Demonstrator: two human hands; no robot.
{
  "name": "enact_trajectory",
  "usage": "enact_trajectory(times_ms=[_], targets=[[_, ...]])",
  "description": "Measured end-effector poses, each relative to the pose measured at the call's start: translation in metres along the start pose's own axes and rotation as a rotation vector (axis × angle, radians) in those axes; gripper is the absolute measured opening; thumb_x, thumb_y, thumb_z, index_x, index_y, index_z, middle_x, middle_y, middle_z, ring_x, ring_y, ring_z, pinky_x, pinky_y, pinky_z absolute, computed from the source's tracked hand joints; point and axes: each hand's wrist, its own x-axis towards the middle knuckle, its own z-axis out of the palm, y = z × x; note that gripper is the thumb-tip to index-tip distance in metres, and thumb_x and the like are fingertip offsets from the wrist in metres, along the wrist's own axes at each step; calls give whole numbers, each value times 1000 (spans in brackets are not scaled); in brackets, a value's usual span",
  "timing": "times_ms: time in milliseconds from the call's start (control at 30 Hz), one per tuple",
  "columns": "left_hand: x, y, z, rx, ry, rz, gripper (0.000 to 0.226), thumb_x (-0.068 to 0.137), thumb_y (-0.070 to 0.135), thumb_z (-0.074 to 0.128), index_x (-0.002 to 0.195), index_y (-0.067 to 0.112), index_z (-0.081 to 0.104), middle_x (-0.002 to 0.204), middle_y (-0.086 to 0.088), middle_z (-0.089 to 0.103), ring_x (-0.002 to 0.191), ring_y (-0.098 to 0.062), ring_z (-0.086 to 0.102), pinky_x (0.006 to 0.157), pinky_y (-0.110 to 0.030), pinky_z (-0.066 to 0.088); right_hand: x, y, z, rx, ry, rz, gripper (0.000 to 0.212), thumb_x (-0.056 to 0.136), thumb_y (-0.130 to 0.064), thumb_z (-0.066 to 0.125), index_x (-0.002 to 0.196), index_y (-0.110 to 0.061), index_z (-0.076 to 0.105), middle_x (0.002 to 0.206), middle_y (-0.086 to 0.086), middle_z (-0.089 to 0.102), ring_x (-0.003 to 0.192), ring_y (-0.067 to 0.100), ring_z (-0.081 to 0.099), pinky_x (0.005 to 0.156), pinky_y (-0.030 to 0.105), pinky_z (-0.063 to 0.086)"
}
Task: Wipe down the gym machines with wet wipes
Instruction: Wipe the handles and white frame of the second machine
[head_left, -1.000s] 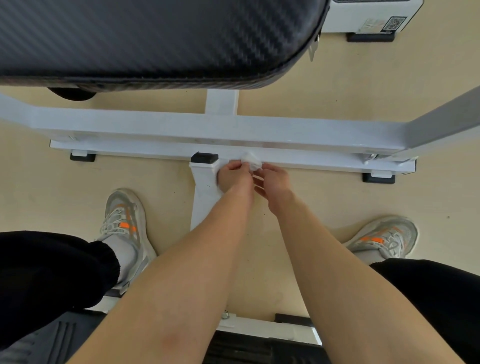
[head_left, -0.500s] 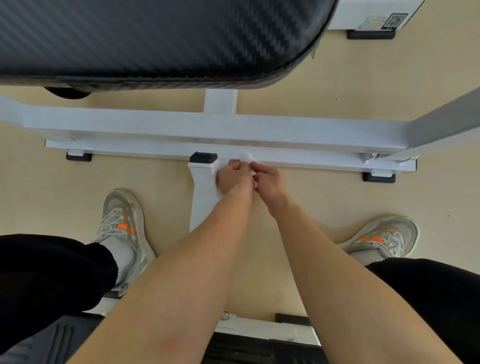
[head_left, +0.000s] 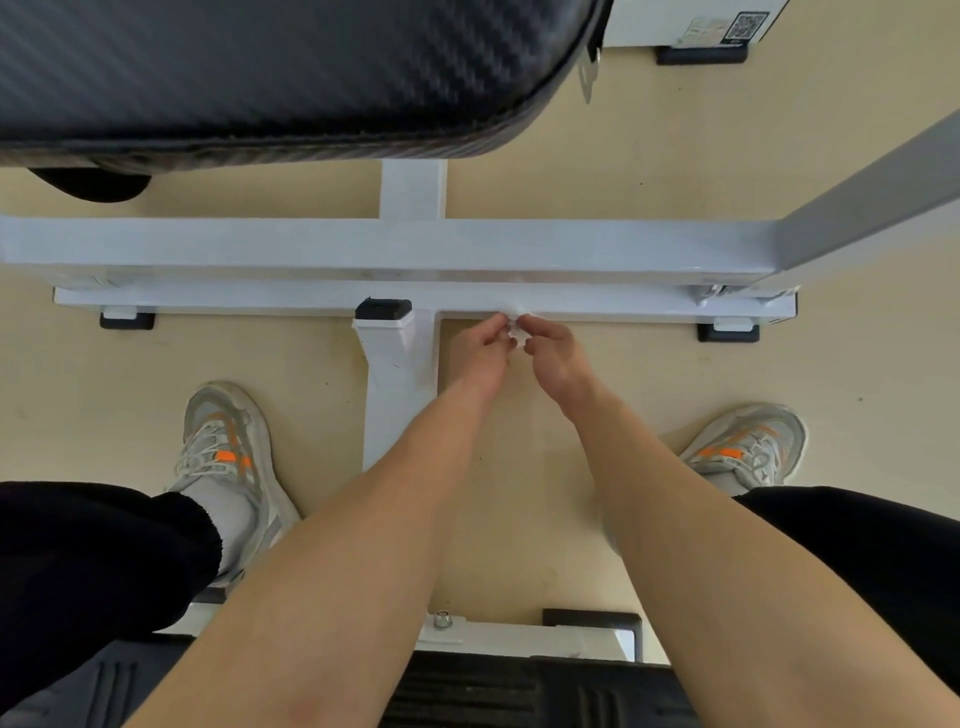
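We see both hands low between our feet, meeting over a small crumpled white wipe (head_left: 516, 326). The left hand (head_left: 475, 349) pinches it with curled fingertips from one side, and the right hand (head_left: 551, 354) pinches it from the other, so both are closed on the wipe. The wipe sits at the near edge of the lower bar (head_left: 260, 300) of the white frame (head_left: 311, 243); we cannot tell whether it touches the bar. A black cap (head_left: 383, 309) tops the post just left of the hands. A black pad (head_left: 260, 67) fills the top, and grey shoes (head_left: 228, 447) stand on the beige floor (head_left: 649, 156).
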Motion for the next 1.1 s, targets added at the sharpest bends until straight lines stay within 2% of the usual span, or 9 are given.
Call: enact_trajectory(times_ms=[67,167,267,400,500,567,700,900,1100], targets=[[-2,2,0,32,-15,23,42,96,8,55,99,45,75,96,20,70,94,-7,64,99,-30,51,2,-1,-1,-69,-11,6,55,96,4,34,148,-8,46,152,7,47,141,20,42,116,28,31],[-2,4,-12,27,19,41,40,99,4,51,128,26,68,125,8,67,120,-14,61,109,-34,46,4,-12,12,-106,-60,-2,56,94,5,35,148,-6,46,151,8,47,141,22,42,113,26,30],[1,1,-26,23,51,16,39,102,5,48,134,21,62,129,7,62,121,-13,59,110,-35,45,4,-16,25,-118,-96,-14,56,94,4,37,148,-6,45,151,8,47,141,23,42,111,26,31],[1,-1,-16,112,-59,80,42,100,1,45,124,29,67,127,-2,67,126,-19,58,112,-38,43,1,-8,10,-60,-53,-29,55,94,7,34,146,-6,46,150,8,48,141,21,41,106,21,30],[0,1,16,201,-167,112,49,100,-1,43,140,24,57,131,-5,64,132,-20,53,111,-32,40,0,3,-21,-36,20,-43,57,90,10,34,142,-5,51,144,9,54,138,20,45,104,20,32],[-2,4,45,250,-225,115,53,101,0,40,148,23,47,146,-1,54,138,-19,46,107,-24,35,-3,11,-46,-34,72,-35,55,91,9,35,142,-5,52,142,8,54,137,20,46,105,22,33],[-13,14,100,290,-317,114,56,102,2,41,154,22,36,153,-1,45,141,-17,41,99,-17,30,-8,25,-94,27,204,29,56,94,4,37,149,-5,43,152,9,45,142,23,40,116,31,31],[-20,28,150,333,-438,84,62,99,2,41,155,28,35,155,-4,44,141,-20,42,113,-27,35,-11,39,-141,151,316,104,57,96,1,37,152,-11,40,149,7,47,135,21,46,116,43,37],[-26,40,166,363,-473,126,63,98,0,40,154,30,37,153,-5,45,140,-21,43,108,-26,37,-10,47,-159,356,337,92,53,95,3,39,144,-15,51,130,-4,58,120,17,57,108,42,46]])
